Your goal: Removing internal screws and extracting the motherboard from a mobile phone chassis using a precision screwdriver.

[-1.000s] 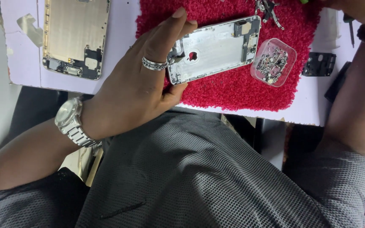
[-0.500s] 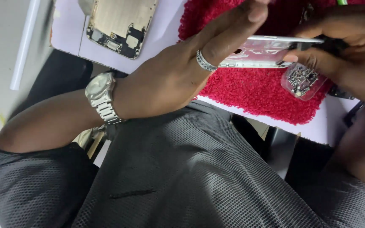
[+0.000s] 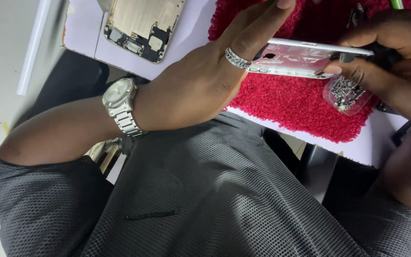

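A silver phone housing (image 3: 305, 59) is tilted up on its long edge above a red fuzzy mat (image 3: 291, 102). My left hand (image 3: 205, 81), with a ring and a metal wristwatch, grips its left end between thumb and fingers. My right hand (image 3: 391, 62) holds the housing's right end, with the thumb pressed on the lower edge. A small clear container of tiny screws (image 3: 346, 93) lies on the mat just below my right hand.
A second, gold-coloured phone housing (image 3: 143, 24) lies on the white table top (image 3: 84, 33) at the upper left. Small dark parts (image 3: 355, 14) rest at the mat's top. My grey shirt (image 3: 215, 200) fills the lower view. A white bar (image 3: 34, 45) runs along the left.
The silver housing lay flat under my left hand a second ago. My right hand came in and took its right end, and the housing is now tipped onto its edge.
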